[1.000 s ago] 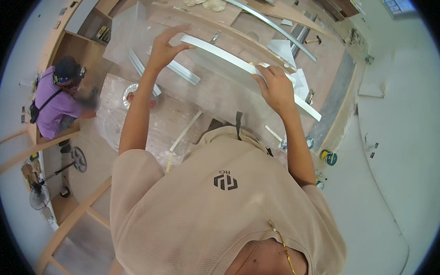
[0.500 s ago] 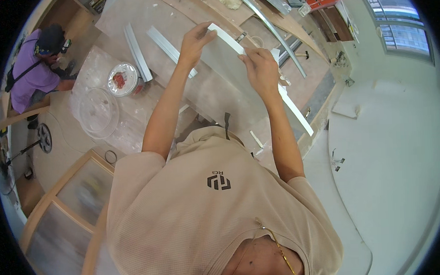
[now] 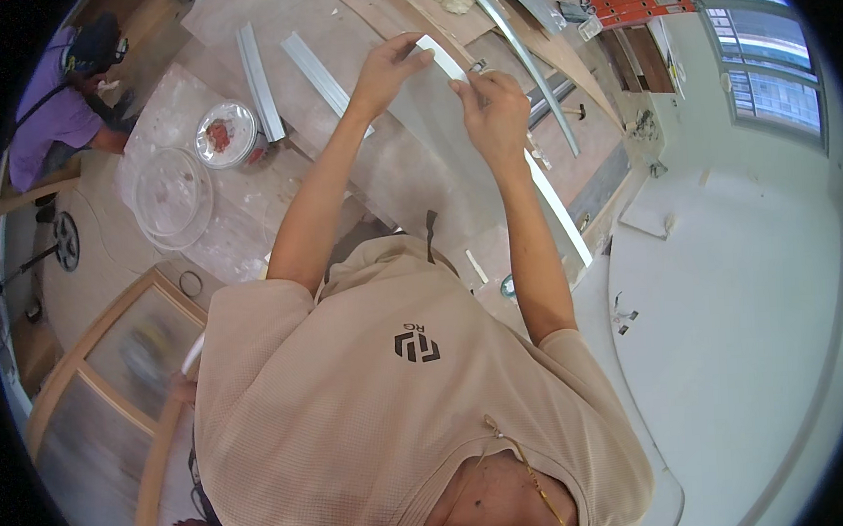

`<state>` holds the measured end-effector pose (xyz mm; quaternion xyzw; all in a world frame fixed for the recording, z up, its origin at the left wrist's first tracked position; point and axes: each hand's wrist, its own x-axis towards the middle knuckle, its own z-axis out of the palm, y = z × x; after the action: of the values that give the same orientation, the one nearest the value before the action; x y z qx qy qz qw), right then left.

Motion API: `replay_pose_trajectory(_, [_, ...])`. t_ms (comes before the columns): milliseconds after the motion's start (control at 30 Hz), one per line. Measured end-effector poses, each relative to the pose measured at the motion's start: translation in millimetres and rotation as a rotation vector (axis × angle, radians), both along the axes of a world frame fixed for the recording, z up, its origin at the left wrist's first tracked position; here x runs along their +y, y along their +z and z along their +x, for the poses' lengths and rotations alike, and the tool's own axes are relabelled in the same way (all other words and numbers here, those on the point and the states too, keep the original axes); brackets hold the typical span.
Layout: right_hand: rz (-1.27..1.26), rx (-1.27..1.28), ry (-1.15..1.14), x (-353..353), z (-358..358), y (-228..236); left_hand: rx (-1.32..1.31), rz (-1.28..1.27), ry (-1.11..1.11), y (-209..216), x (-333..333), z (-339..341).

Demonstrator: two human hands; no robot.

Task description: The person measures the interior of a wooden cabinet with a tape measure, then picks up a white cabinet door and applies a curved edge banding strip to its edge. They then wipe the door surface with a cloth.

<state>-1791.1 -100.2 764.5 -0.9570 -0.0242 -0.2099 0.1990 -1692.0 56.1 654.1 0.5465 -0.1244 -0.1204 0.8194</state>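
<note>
A long narrow white strip (image 3: 557, 205) runs through both my hands and on past my right wrist toward the lower right. My left hand (image 3: 390, 74) pinches its far end between thumb and fingers. Close beside it, my right hand (image 3: 497, 114) grips the strip from above, fingers curled, with a short bare stretch between the hands. Below the hands is a pale, dusty work surface (image 3: 334, 196). Two pale grooved profiles, a left one (image 3: 260, 82) and a right one (image 3: 317, 75), rest on it left of my left arm.
A tub with a red-marked lid (image 3: 226, 135) and a clear round lid (image 3: 172, 199) are at left. A person in purple (image 3: 58, 114) crouches beyond. Another person's hand (image 3: 184, 390) shows by a wood-framed frosted panel (image 3: 115, 356). A metal rail (image 3: 531, 70) lies far right.
My left hand has shifted right, closer to my right hand, shortening the strip showing between them. My view has shifted slightly. Another person's hand and head have appeared at lower left.
</note>
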Motion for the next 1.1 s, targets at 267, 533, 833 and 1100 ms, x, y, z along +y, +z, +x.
replay_pose_trajectory(267, [0.164,0.066,-0.02,6,15,-2,0.05,-0.194,0.012,4,-5,-4])
replay_pose_trajectory(533, [0.207,0.033,-0.035,5,17,-6,-0.008,0.032,0.186,14,-29,-21])
replay_pose_trajectory(833, [0.476,0.186,0.009,-7,16,-1,-0.043,0.032,0.26,21,-35,-25])
replay_pose_trajectory(1100, [0.449,0.289,-0.034,-8,37,10,0.048,0.043,0.264,33,-38,-3])
